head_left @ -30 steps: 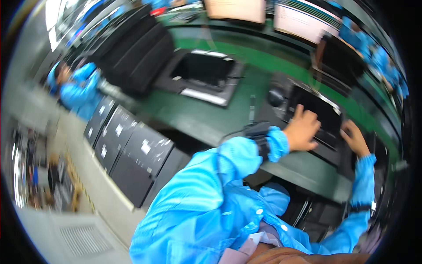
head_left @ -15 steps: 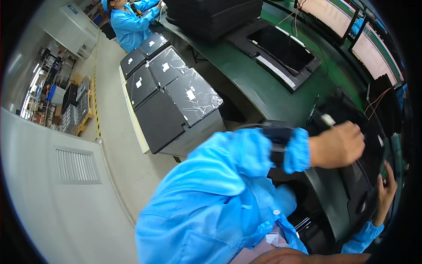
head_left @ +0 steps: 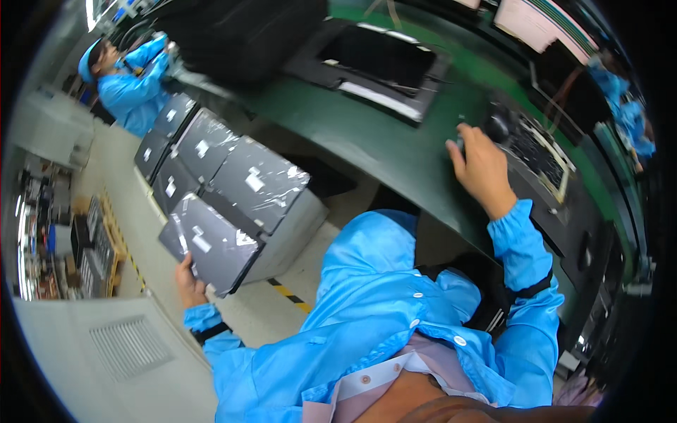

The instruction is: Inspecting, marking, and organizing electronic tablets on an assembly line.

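Left hand [head_left: 189,282] gripping plastic-wrapped grey laptop [head_left: 211,243]

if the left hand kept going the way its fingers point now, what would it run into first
The left hand already touches the near corner of a plastic-wrapped dark panel on the stack. Going straight on, it would press into that panel first, then likely the next wrapped panel beyond, though depth is unclear in the fisheye view.

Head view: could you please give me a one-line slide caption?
Left hand grips a wrapped dark panel; right hand rests on the green bench.
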Available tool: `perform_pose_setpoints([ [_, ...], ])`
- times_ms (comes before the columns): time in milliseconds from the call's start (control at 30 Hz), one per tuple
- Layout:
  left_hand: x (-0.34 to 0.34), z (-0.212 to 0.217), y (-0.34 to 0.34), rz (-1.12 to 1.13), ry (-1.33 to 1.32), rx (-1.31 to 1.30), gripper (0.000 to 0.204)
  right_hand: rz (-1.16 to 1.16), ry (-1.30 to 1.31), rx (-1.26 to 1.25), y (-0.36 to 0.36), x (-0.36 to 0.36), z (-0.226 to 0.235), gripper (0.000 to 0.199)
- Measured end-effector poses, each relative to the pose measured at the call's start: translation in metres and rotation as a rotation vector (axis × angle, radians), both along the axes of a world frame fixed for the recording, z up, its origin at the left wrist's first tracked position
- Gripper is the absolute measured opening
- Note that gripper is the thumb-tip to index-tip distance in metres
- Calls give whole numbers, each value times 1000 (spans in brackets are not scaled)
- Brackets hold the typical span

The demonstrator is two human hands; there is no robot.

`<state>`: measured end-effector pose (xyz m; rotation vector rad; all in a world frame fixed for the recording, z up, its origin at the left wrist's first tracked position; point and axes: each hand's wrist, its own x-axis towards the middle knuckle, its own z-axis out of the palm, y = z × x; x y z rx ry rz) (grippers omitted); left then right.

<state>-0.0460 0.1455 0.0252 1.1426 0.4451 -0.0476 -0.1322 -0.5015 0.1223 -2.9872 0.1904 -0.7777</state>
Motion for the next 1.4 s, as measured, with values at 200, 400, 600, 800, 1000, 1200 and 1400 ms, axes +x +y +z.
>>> perform_pose_setpoints([
  [200,5,-64,36,96,131,-109,33,-171,381,-154,-14,63,-16,43],
  [400,-9,-24,11,172,-44,1099,71,52,365,523,-15,50,10,34],
  [600,-2,-35,22,101,-200,1172,74,527,179,1438,124,71,2,46],
  [800,2,-64,22,58,-260,1142,78,621,381,1239,287,190,-77,25],
  [1000,1,-63,29,-4,-213,1147,66,489,481,1261,330,239,-127,22],
  [1200,5,-69,28,39,-195,1109,56,471,382,1139,332,238,-135,20],
  [1400,4,-70,31,33,-235,1063,53,476,227,1270,354,226,-120,18],
])
